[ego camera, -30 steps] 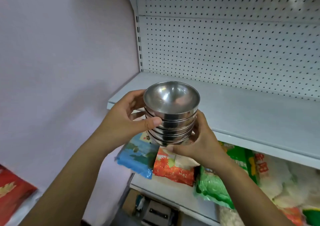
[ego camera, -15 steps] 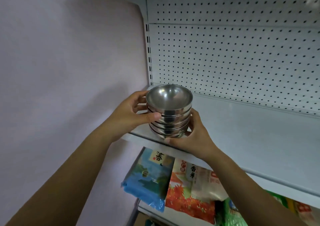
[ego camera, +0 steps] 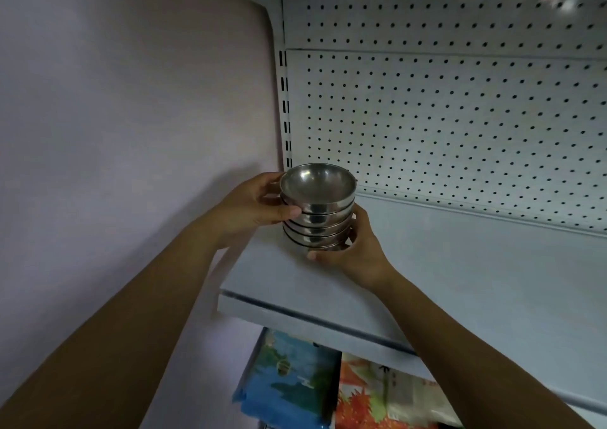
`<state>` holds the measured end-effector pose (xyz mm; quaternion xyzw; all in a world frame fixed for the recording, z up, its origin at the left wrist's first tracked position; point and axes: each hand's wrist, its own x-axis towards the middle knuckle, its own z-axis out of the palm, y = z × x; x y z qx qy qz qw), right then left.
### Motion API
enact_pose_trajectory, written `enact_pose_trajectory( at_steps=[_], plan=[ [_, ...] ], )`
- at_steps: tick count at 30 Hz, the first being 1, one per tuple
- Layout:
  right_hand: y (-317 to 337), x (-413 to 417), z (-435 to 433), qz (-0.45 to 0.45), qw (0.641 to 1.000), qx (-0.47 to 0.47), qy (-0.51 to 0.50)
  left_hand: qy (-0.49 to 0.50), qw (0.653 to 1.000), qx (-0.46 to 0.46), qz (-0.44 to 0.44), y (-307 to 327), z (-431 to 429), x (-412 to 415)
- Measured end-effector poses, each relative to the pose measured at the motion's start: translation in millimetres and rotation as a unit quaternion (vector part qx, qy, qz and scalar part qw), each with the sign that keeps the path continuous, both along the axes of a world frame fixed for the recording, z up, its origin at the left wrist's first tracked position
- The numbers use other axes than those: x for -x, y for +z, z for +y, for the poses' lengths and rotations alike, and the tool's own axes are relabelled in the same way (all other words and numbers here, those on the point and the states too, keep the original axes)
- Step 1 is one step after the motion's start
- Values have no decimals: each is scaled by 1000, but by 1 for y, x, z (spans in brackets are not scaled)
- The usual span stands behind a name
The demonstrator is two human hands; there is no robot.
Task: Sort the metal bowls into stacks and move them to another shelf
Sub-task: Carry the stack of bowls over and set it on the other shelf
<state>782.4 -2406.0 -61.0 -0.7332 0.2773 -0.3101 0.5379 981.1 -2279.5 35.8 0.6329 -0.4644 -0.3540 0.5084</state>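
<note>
A pale grey metal shelf point(ego camera: 427, 281) with perforated back panel point(ego camera: 460, 116): a nested stack of small polished steel bowls point(ego camera: 317, 212) stands at the shelf's left rear corner. The left hand point(ego camera: 249, 208) clasps its upper rims and the right hand point(ego camera: 354, 251) cups its base; the stack is probably rigid, light and slick, so it is best gripped top and bottom together.

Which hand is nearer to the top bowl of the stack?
Left. The left hand grips the stack beside the top bowl; the right hand holds the stack's base.

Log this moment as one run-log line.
step: placing | stack of bowls: upright, at back-left corner of shelf | left hand: grips stack high | right hand: grips stack low | touchdown: cannot tell
</note>
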Motion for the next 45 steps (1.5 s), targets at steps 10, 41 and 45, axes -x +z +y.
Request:
enact_pose_trajectory(
  at_steps=[10,41,45],
  plan=[
    [-5,-41,-17,5,1000,-17,0,15,999,24,34,-21,-21,-33],
    [1,-117,-82,53,996,7,-69,147,906,-213,-335,-116,9,-2],
    [1,-122,-88,53,996,5,-68,152,899,-208,-353,-116,8,-2]
  ],
)
